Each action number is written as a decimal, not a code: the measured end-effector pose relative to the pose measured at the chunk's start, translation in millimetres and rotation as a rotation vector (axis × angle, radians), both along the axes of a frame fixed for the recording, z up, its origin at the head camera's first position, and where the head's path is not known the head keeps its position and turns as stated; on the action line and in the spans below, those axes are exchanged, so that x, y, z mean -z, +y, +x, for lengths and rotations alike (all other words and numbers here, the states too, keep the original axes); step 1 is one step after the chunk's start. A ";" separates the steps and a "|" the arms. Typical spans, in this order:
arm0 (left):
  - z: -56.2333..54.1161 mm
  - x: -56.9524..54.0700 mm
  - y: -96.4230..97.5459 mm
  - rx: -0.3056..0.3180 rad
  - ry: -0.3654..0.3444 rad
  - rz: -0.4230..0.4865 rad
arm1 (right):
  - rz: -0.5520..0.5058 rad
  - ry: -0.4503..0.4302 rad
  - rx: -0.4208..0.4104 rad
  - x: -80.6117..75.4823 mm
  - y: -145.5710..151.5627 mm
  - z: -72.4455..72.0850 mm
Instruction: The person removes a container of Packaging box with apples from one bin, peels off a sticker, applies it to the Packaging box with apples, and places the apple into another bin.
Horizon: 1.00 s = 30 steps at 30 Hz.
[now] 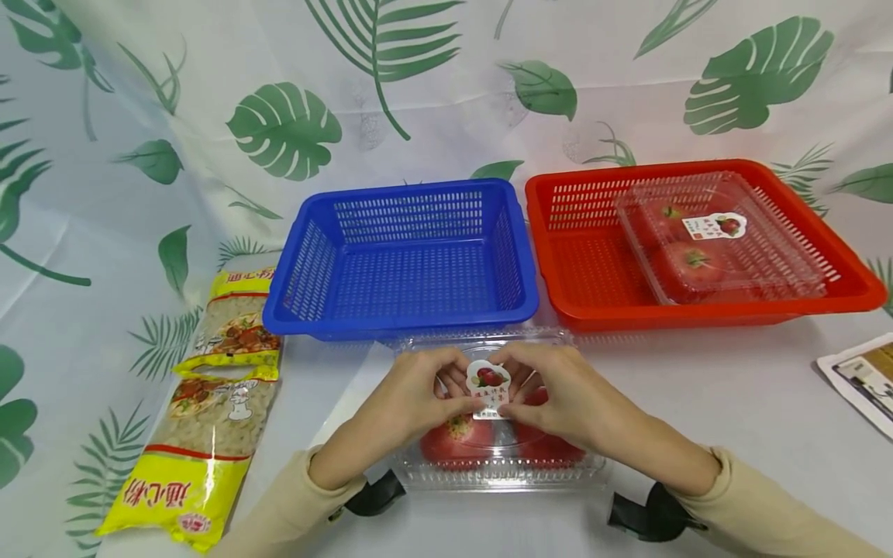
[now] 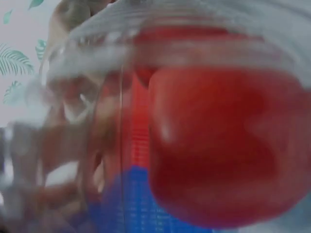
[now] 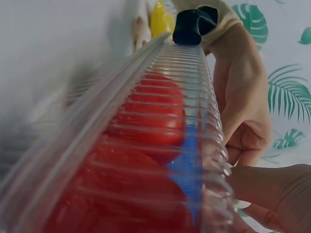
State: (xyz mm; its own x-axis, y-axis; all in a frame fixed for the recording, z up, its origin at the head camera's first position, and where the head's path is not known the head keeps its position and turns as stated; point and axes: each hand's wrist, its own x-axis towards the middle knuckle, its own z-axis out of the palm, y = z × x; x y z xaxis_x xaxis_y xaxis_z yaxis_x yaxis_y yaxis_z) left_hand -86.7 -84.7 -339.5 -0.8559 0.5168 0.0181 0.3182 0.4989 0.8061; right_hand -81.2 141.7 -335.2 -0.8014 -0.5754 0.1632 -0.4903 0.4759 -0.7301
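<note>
A white sticker label [image 1: 491, 394] with a red fruit picture is pinched by its left side in my left hand [image 1: 422, 394] and by its right side in my right hand [image 1: 561, 395]. Both hands are over the lid of a clear plastic box [image 1: 502, 477] of red tomatoes [image 1: 439, 448]; whether the label touches the lid I cannot tell. Close up in the left wrist view, one tomato [image 2: 218, 145] shows through the plastic. The right wrist view looks along the box's ribbed side [image 3: 206, 92], with fingers of both hands beyond it.
Behind the box stand a blue basket [image 1: 401, 319] and a red basket [image 1: 670, 316]. Inside the red one, a labelled clear box [image 1: 767, 256] of tomatoes lies tilted. Two yellow pasta bags [image 1: 198, 449] lie at the left. A printed packet [image 1: 861, 380] is at the right edge.
</note>
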 end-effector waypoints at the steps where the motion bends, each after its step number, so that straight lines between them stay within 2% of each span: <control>1: -1.1 0.0 -0.2 0.002 -0.016 0.001 | 0.014 0.003 0.001 -1.5 -0.4 -0.3; 7: -10.1 0.0 -2.5 -0.012 -0.100 -0.004 | 0.125 0.016 -0.012 -13.4 -3.7 -6.1; 14: -23.2 -0.5 -3.9 -0.001 -0.027 -0.031 | 0.268 -0.031 -0.050 -27.0 -8.6 -18.0; 18: -26.2 -0.6 -4.1 0.005 -0.061 -0.003 | 0.344 -0.070 -0.062 -32.9 -12.9 -21.6; 23: -27.1 -0.5 -2.2 0.013 -0.095 0.033 | 0.357 -0.099 -0.074 -34.6 -13.5 -20.3; 30: -27.0 -4.4 -1.0 0.013 -0.095 0.009 | 0.365 -0.090 -0.070 -35.6 -11.4 -20.9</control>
State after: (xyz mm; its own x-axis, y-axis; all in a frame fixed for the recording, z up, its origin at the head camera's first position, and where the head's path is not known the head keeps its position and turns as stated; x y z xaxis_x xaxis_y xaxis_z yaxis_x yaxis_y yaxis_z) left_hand -113.7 -85.7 -335.1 -0.8475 0.5276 -0.0580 0.2464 0.4878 0.8374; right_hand -102.1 130.3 -299.5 -0.7598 -0.6365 -0.1325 -0.4723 0.6804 -0.5603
